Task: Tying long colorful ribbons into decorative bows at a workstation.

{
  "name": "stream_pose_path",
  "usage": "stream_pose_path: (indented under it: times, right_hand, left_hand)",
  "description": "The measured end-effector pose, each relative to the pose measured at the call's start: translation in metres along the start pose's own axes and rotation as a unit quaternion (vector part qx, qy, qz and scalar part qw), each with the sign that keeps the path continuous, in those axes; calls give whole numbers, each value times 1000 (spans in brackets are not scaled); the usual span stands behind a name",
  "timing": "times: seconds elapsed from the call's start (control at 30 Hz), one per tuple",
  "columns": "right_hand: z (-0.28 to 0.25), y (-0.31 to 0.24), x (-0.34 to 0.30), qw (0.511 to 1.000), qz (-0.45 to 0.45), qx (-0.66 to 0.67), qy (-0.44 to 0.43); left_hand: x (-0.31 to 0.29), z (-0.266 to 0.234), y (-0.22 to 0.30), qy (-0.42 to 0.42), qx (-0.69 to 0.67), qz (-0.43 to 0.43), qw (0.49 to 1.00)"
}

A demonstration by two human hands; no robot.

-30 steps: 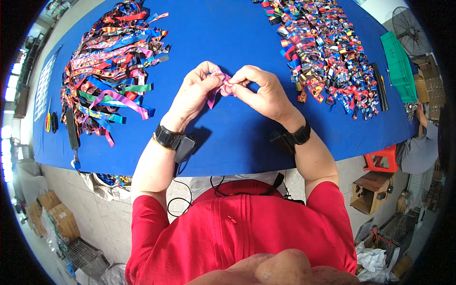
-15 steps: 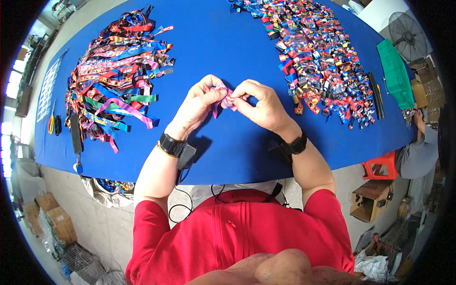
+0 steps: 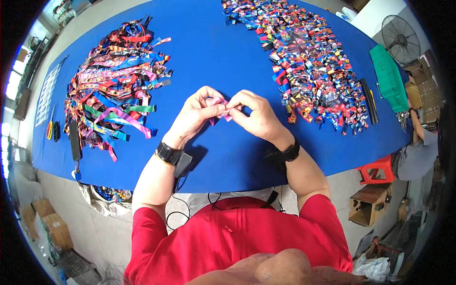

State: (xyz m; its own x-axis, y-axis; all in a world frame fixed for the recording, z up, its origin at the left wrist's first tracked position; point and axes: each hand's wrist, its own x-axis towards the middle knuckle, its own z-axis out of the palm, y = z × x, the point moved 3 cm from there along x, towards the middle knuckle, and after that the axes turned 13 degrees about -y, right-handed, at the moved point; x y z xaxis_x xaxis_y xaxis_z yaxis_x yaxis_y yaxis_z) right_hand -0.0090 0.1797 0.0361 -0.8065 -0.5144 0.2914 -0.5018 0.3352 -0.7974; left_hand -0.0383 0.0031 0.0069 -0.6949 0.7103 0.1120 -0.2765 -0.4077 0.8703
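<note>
- Nearest: red shirt (image 3: 237,240) across the bottom of view; both forearms reach up from it over the table edge.
- Each wrist wears a black band, left band (image 3: 166,153) and right band (image 3: 290,151); a dark box-shaped unit sits beside the left one.
- Left hand (image 3: 192,113): thumb and forefinger pinch a pink ribbon (image 3: 218,101), other fingers curled.
- Right hand (image 3: 257,114): thumb and forefinger grip the same ribbon from the other side; fingertips of the two hands nearly meet.
- Ribbon: bunched between the hands, above the blue table (image 3: 199,42), a short end hanging below the left thumb. Exact fold hidden by fingers.
- Below the table edge, left: pale sack (image 3: 95,199) with coloured pieces inside.
- Left on table: heap of long printed ribbons (image 3: 114,71), mostly lying crosswise; black strip (image 3: 75,141) at its near end.
- Right on table: broad band of short, looped ribbon pieces (image 3: 316,66), densely packed, running away from the person.
- Beyond that, right: red stool (image 3: 375,171) on the floor, green crate (image 3: 389,78), another person's arm (image 3: 417,126).
- Far right: large fan (image 3: 401,39).
</note>
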Motion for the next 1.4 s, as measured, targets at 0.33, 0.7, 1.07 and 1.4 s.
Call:
stream_pose_path:
  times: [0.33,0.7,1.07,1.4]
  right_hand:
    - [0,-2,0,998,-29,-15,50]
    - [1,-4,0,989,85,100,-73]
    - [2,-5,-1,989,28,141,-42]
    - [6,4,1,986,58,155,-32]
  left_hand:
    - [-1,8,9,-16,49,-5,999]
    - [-3,15,11,-28,140,-5,990]
    - [-1,11,13,-1,198,15,980]
    - [-5,12,11,14,213,25,977]
